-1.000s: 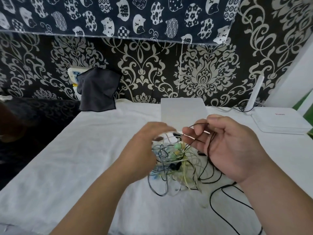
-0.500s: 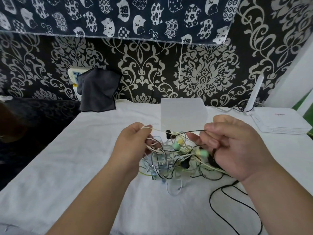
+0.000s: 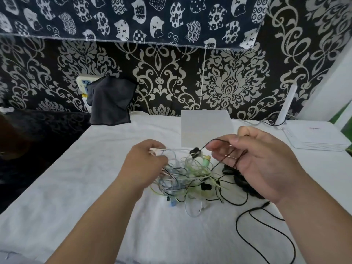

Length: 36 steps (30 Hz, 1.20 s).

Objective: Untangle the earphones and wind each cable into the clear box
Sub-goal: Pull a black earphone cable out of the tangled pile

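Two bare hands fill my feed, both held just above the tangled heap of thin earphone cables (image 3: 182, 180), white, pale green, blue and black, that lies on the middle of the white cloth-covered table (image 3: 76, 187). The left hand (image 3: 144, 166) sits at the heap's left side with its fingers curled inward, pinching a thin white cable (image 3: 171, 149) that runs across toward the right. The right hand (image 3: 261, 164) is at the heap's right side, palm turned partly toward me. Its thumb and forefinger are closed on a thin black cable (image 3: 215, 141), and more black strands cross its curled fingers. A small black earbud (image 3: 195, 152) hangs on that cable between the two hands, just above a pale green earbud (image 3: 206, 161) on top of the heap. A long black lead (image 3: 245, 225) lies in loose loops toward the near right corner of the table; I cannot tell whether it joins the strand in the right hand. The frosted clear plastic box (image 3: 205, 128) stands just beyond the heap, near the middle of the far edge, and I cannot see into it from here. At the far left corner a dark grey cloth (image 3: 109, 101) hangs over a white power strip (image 3: 82, 80) on the patterned wall. A flat white router (image 3: 312, 136) with an upright antenna rests at the far right corner.
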Motion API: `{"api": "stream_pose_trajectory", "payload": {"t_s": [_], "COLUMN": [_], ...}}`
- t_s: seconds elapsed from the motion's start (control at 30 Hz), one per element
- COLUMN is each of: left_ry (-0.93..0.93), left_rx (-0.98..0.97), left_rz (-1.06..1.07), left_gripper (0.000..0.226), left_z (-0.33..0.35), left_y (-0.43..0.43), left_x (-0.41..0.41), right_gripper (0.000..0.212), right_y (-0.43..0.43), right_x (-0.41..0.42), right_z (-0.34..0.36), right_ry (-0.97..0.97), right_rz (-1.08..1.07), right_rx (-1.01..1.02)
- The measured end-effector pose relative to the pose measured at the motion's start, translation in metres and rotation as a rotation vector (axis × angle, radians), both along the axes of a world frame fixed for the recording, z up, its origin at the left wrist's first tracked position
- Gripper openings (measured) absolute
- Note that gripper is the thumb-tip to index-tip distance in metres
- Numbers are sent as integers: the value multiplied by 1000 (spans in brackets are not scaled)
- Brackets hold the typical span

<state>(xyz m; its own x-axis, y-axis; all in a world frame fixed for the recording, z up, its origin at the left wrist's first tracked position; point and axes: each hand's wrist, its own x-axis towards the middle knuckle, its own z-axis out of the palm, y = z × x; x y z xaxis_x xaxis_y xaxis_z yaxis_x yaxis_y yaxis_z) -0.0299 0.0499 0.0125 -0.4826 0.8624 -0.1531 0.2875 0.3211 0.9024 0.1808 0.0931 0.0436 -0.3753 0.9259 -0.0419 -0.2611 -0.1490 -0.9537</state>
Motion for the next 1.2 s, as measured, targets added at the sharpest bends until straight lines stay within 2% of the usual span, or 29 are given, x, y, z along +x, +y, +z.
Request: {"api": "stream_pose_trajectory", "payload": {"t_s": [0.1,0.2,0.27,0.43,0.53,0.7,0.9,1.0,1.1,1.2], "left_ry": [173,129,193,164,122,-24,-3,-87,-184,-196], "left_rx": [155,245,231,289,304,258,169,160,146,110], "left_rz": [-181,-437,-491,-458,-439,-464,-429,-402,-258,-71], "left_gripper": [41,39,36,13,14,28,25,27,25,22], "left_z": [0,1,-1,-3,-5,-5,-8,-9,-12,-15], "left_y": [-3,-4,-5,-3,-2,-2,-1,0,4,8], "left_x": [4,11,16,21,20,20,19,19,17,7], "right_gripper": [30,26,24,19,16,28,29,29,24,19], "right_y": [-2,-4,-4,-2,1,6,6,6,6,4], "right_x": [-3,-4,-5,-4,-4,-3,-3,-4,-3,-1], "right_z": [2,4,6,6,4,-2,-3,-2,-2,1], "right_ry": [40,92,142,244,235,195,202,212,196,137], "right_rz": [62,93,97,4,-46,-88,-95,-103,-119,-99], "right_rx": [-12,-34,-54,-140,-175,-220,-252,-253,-232,-170]}}
